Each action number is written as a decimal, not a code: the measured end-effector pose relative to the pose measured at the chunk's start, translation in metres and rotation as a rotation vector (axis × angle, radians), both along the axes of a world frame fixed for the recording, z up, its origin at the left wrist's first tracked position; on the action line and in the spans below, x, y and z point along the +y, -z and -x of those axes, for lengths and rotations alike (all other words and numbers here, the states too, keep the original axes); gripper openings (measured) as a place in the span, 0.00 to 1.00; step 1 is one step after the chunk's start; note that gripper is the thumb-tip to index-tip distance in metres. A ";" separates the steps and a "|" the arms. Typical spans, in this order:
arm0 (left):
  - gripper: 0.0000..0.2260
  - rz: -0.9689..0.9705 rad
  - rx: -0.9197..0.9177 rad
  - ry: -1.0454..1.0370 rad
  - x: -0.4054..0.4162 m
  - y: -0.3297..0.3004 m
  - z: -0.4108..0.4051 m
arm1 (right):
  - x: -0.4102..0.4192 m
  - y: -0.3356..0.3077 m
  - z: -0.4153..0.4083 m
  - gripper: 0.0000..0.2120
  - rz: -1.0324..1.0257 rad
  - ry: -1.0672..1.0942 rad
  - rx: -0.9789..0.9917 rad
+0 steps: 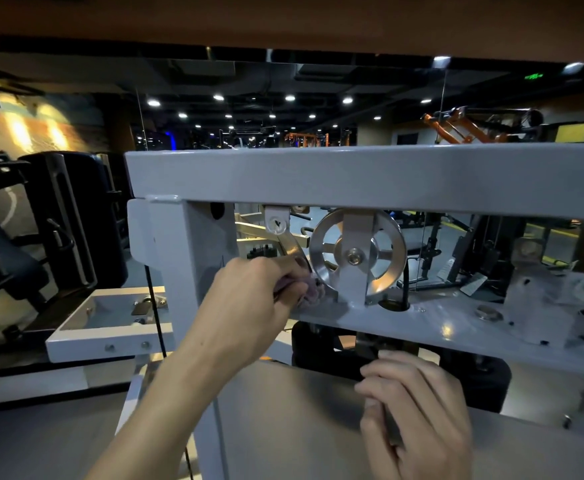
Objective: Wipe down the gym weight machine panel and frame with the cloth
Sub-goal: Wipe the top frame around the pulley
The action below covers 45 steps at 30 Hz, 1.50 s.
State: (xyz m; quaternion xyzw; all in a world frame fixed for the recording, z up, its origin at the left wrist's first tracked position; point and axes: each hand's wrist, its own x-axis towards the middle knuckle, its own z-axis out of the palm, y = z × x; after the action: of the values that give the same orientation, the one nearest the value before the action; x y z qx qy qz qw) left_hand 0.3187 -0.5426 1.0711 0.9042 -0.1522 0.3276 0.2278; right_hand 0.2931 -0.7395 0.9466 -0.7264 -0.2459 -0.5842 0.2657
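The white frame [353, 174] of the weight machine fills the middle of the view, with a metal pulley wheel [358, 252] under its top beam. My left hand [249, 299] grips a bunched purple cloth [309, 289] and presses it against the lower crossbar [457, 327], just left of the pulley bracket. Lower down, my right hand [418, 407] curls its fingers over the top edge of the grey panel [283, 427].
A black cable [155, 306] runs down the left side of the frame upright. A second white bracket [110, 327] juts out at the left. Black padded machines [72, 216] stand at the far left, other gym equipment behind the frame.
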 end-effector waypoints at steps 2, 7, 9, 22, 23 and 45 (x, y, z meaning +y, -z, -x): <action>0.03 -0.060 -0.003 0.077 0.010 -0.002 0.017 | -0.001 0.001 -0.001 0.10 0.012 0.015 -0.016; 0.04 -0.090 -0.036 0.050 0.014 0.001 0.015 | -0.001 -0.001 -0.002 0.10 0.006 0.008 -0.015; 0.06 -0.038 -0.006 -0.006 0.011 0.000 -0.005 | -0.001 -0.003 0.001 0.10 -0.006 -0.005 -0.010; 0.03 -0.088 -0.013 0.165 0.027 0.007 0.041 | 0.002 -0.002 0.000 0.10 0.012 0.031 -0.014; 0.03 -0.086 -0.031 0.153 0.027 0.008 0.043 | 0.001 -0.002 0.000 0.10 0.013 0.035 -0.020; 0.04 -0.027 -0.067 -0.015 0.032 0.010 0.032 | -0.010 -0.004 -0.009 0.15 0.192 0.011 0.021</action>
State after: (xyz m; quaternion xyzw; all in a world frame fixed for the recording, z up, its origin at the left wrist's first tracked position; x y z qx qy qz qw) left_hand 0.2871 -0.5108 1.0607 0.8968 -0.1575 0.3573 0.2082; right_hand 0.3022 -0.7491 0.9508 -0.7557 -0.2941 -0.5519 0.1944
